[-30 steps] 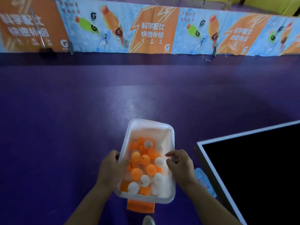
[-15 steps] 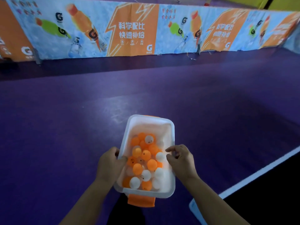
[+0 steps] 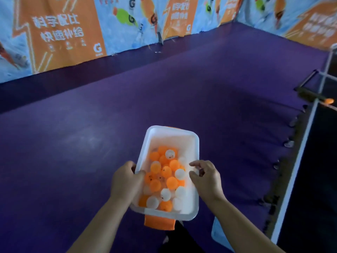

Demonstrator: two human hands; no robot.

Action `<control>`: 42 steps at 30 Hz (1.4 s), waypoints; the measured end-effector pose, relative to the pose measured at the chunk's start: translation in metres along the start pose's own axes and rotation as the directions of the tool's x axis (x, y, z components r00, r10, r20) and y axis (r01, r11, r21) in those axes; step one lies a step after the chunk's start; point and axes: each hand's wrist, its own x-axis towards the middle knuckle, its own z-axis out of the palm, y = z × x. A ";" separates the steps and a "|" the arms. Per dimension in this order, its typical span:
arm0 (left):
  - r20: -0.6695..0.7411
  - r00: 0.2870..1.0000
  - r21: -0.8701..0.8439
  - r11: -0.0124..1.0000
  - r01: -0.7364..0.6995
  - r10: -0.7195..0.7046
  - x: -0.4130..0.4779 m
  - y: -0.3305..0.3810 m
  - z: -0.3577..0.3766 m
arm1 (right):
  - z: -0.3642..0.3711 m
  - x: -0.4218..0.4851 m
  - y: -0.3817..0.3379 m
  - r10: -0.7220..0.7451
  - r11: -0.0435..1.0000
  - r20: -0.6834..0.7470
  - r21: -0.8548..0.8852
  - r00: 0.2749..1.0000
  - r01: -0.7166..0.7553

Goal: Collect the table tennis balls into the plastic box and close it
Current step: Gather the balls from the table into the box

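Observation:
I carry a translucent white plastic box (image 3: 171, 133) in front of me above the purple floor. Several orange and white table tennis balls (image 3: 166, 177) fill its near half. My left hand (image 3: 125, 181) grips the box's left rim, thumb inside. My right hand (image 3: 206, 177) grips the right rim with curled fingers. An orange lid (image 3: 158, 223) sticks out under the box's near end. One orange ball (image 3: 329, 100) lies on the table tennis table at the far right.
The dark table tennis table (image 3: 310, 161) with its white edge line runs along the right, its net post (image 3: 308, 84) at the far end. Printed orange and blue barrier banners (image 3: 127, 24) fence the purple floor at the back. A blue object (image 3: 217, 232) lies by the table's near corner.
The view has swung to the right: the banners shifted left, and the table's side and net post came into view. Both hands hold the box as before.

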 end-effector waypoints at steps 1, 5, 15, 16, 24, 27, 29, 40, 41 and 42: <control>0.017 1.000 0.008 1.000 -0.018 0.018 0.015 0.011 0.009 | -0.004 0.014 0.003 0.019 1.000 -0.017 0.003 1.000 -0.019; 0.064 0.994 0.056 0.994 -0.095 0.092 0.077 0.060 0.043 | -0.018 0.081 0.018 0.084 0.996 -0.075 0.039 0.994 -0.081; 0.134 0.966 0.085 0.969 -0.233 0.220 0.230 0.215 0.143 | -0.094 0.280 0.045 0.162 0.985 -0.180 0.085 0.970 -0.149; 0.144 0.960 0.083 0.964 -0.254 0.241 0.243 0.233 0.154 | -0.105 0.299 0.048 0.178 0.982 -0.198 0.094 0.964 -0.162; 0.319 0.878 0.063 0.916 -0.397 0.358 0.327 0.349 0.256 | -0.184 0.397 0.080 0.351 0.932 -0.364 0.220 0.862 -0.287; 0.407 0.815 0.031 0.886 -0.464 0.412 0.359 0.391 0.300 | -0.210 0.433 0.094 0.405 0.913 -0.437 0.239 0.803 -0.330; 0.459 0.764 -0.009 0.862 -0.506 0.453 0.382 0.422 0.327 | -0.227 0.459 0.100 0.434 0.900 -0.489 0.265 0.757 -0.345; 0.660 0.492 -0.106 0.718 -0.687 0.568 0.481 0.581 0.454 | -0.300 0.579 0.132 0.568 0.818 -0.653 0.376 0.501 -0.436; 0.673 0.471 -0.119 0.711 -0.693 0.571 0.483 0.588 0.466 | -0.307 0.583 0.137 0.576 0.810 -0.660 0.383 0.482 -0.444; 0.683 0.454 -0.128 0.706 -0.696 0.572 0.484 0.596 0.478 | -0.315 0.588 0.142 0.583 0.804 -0.663 0.387 0.470 -0.452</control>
